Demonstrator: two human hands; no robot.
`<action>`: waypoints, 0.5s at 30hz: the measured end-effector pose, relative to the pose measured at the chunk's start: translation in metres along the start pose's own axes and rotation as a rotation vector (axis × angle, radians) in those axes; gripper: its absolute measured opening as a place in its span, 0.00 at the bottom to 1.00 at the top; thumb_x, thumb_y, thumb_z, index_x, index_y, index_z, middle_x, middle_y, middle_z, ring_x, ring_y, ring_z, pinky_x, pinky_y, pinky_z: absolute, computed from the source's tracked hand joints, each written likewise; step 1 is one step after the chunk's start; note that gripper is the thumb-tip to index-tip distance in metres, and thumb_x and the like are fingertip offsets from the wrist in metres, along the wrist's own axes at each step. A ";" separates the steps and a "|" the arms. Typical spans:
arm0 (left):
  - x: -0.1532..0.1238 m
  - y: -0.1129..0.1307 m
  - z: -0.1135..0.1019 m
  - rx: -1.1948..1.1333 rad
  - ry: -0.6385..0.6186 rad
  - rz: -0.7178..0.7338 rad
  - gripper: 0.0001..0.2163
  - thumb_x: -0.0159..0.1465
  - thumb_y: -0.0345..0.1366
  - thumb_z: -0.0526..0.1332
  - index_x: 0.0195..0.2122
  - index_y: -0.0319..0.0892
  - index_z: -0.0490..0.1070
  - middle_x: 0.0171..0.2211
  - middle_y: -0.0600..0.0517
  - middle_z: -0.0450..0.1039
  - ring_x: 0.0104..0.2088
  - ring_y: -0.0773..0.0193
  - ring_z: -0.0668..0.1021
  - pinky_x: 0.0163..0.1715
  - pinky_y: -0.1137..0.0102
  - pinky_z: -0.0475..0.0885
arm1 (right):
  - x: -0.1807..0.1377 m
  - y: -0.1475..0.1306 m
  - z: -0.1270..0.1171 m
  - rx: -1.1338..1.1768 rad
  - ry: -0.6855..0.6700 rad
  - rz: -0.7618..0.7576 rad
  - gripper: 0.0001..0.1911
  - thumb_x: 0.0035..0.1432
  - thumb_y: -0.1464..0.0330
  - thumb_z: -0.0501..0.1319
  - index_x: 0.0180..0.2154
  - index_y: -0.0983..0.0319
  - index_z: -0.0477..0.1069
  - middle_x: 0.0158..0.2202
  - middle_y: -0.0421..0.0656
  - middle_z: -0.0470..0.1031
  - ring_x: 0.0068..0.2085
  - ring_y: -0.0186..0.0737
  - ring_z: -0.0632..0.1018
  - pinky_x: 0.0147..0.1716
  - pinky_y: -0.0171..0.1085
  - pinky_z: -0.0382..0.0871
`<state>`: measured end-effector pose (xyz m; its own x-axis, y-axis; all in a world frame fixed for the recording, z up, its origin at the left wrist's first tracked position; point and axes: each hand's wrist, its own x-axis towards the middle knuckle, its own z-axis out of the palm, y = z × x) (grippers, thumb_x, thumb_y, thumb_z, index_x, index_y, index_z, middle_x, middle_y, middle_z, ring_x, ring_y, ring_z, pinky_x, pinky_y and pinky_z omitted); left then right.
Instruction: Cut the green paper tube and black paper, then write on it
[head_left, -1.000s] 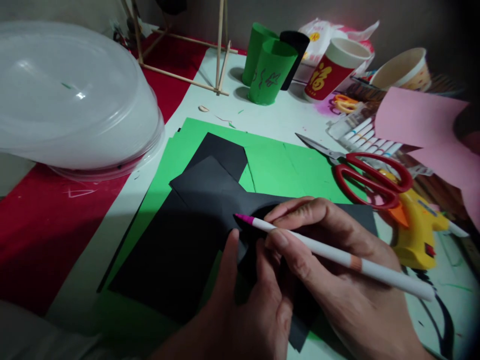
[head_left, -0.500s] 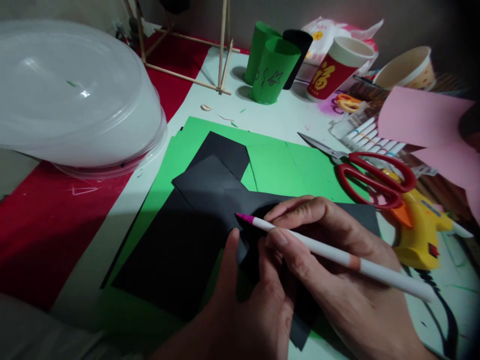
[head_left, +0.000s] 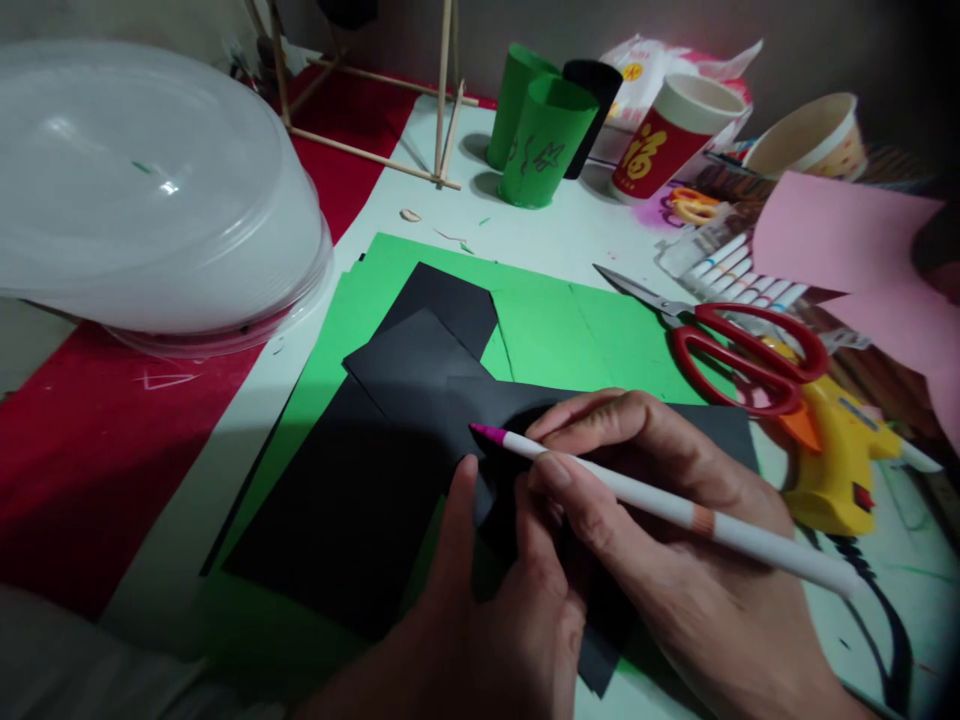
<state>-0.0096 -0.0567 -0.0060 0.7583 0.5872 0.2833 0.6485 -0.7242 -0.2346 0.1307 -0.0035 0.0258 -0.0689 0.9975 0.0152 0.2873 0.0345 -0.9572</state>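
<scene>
My right hand (head_left: 645, 520) is closed round a white felt-tip pen (head_left: 645, 497) with a magenta tip and an orange band. The tip is at the black paper (head_left: 420, 365), just above my left thumb; whether it touches is hard to tell. Low in the middle, my left hand (head_left: 502, 600) holds a black paper piece between thumb and fingers, partly hidden by both hands. Several black sheets overlap under the hands, on top of green paper (head_left: 592, 330).
Red-handled scissors (head_left: 750, 355) and a yellow glue gun (head_left: 832, 470) lie to the right, near several markers (head_left: 739, 275) and pink paper (head_left: 840, 235). Behind stand green paper tubes (head_left: 544, 150), a red-white cup (head_left: 667, 140) and a stick frame (head_left: 360, 150). Clear plastic lids (head_left: 150, 200) are stacked left.
The whole view has shifted very slightly. Both hands and the pen keep nearly the same pose over the black paper.
</scene>
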 end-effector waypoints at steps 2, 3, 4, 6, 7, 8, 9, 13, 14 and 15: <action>0.000 -0.001 -0.001 -0.002 -0.001 -0.006 0.22 0.66 0.40 0.61 0.59 0.39 0.72 0.61 0.41 0.72 0.58 0.40 0.70 0.56 0.43 0.64 | 0.000 0.000 -0.001 0.007 -0.003 0.002 0.05 0.59 0.66 0.68 0.31 0.58 0.75 0.35 0.41 0.79 0.33 0.37 0.80 0.29 0.34 0.74; 0.000 -0.002 -0.003 -0.002 -0.007 0.000 0.22 0.66 0.40 0.61 0.60 0.38 0.71 0.62 0.41 0.71 0.59 0.41 0.69 0.56 0.44 0.64 | -0.001 0.000 -0.001 0.012 -0.006 0.002 0.05 0.59 0.66 0.67 0.31 0.58 0.75 0.35 0.41 0.79 0.33 0.36 0.80 0.29 0.33 0.74; 0.000 -0.003 -0.004 -0.002 -0.018 0.011 0.22 0.66 0.39 0.61 0.61 0.38 0.71 0.62 0.41 0.71 0.59 0.41 0.69 0.56 0.44 0.64 | -0.001 0.000 -0.001 0.018 -0.011 -0.002 0.04 0.60 0.67 0.67 0.32 0.58 0.75 0.35 0.41 0.79 0.33 0.36 0.80 0.29 0.33 0.74; 0.000 -0.006 -0.008 -0.003 -0.045 0.039 0.22 0.66 0.39 0.61 0.60 0.37 0.72 0.61 0.40 0.72 0.60 0.42 0.70 0.56 0.45 0.65 | 0.000 0.001 -0.001 0.026 -0.013 -0.013 0.04 0.60 0.67 0.67 0.32 0.58 0.75 0.35 0.41 0.79 0.33 0.35 0.80 0.29 0.32 0.74; 0.000 -0.008 -0.010 -0.009 -0.059 0.053 0.21 0.66 0.39 0.61 0.59 0.38 0.72 0.60 0.40 0.72 0.60 0.42 0.70 0.56 0.46 0.66 | 0.000 0.001 0.000 0.026 -0.014 -0.015 0.04 0.60 0.67 0.67 0.32 0.58 0.75 0.35 0.41 0.79 0.33 0.35 0.80 0.29 0.32 0.74; 0.000 -0.009 -0.011 -0.017 -0.073 0.062 0.21 0.66 0.40 0.62 0.58 0.38 0.73 0.60 0.39 0.73 0.60 0.42 0.70 0.57 0.46 0.66 | 0.001 0.000 0.000 0.022 -0.014 -0.013 0.05 0.60 0.67 0.67 0.32 0.58 0.75 0.35 0.41 0.79 0.33 0.35 0.80 0.29 0.31 0.74; 0.001 -0.010 -0.012 -0.028 -0.081 0.066 0.21 0.66 0.41 0.62 0.58 0.38 0.74 0.59 0.39 0.73 0.60 0.42 0.70 0.57 0.46 0.66 | 0.001 0.000 0.000 0.018 -0.015 -0.013 0.05 0.60 0.67 0.67 0.31 0.59 0.75 0.34 0.41 0.79 0.33 0.35 0.80 0.29 0.31 0.75; 0.002 -0.012 -0.013 -0.061 -0.096 0.059 0.23 0.65 0.45 0.63 0.57 0.39 0.75 0.57 0.39 0.75 0.61 0.41 0.70 0.59 0.45 0.64 | 0.002 -0.002 0.000 0.009 -0.021 -0.032 0.05 0.60 0.66 0.67 0.31 0.60 0.75 0.34 0.41 0.80 0.33 0.34 0.80 0.31 0.31 0.75; 0.002 -0.013 -0.013 -0.068 -0.102 0.062 0.23 0.66 0.46 0.62 0.57 0.39 0.75 0.57 0.39 0.76 0.61 0.41 0.70 0.59 0.44 0.64 | 0.002 -0.002 -0.001 0.011 -0.024 -0.036 0.05 0.60 0.67 0.67 0.31 0.60 0.75 0.34 0.41 0.79 0.33 0.34 0.80 0.31 0.31 0.75; 0.002 -0.013 -0.014 -0.076 -0.108 0.069 0.22 0.66 0.46 0.61 0.57 0.38 0.75 0.57 0.38 0.76 0.61 0.41 0.70 0.59 0.45 0.64 | 0.002 -0.002 -0.001 0.012 -0.025 -0.036 0.05 0.60 0.67 0.67 0.31 0.60 0.75 0.34 0.41 0.79 0.33 0.34 0.80 0.31 0.30 0.74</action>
<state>-0.0172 -0.0510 0.0102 0.8062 0.5677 0.1667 0.5909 -0.7868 -0.1781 0.1307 -0.0012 0.0282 -0.1032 0.9937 0.0430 0.2732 0.0699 -0.9594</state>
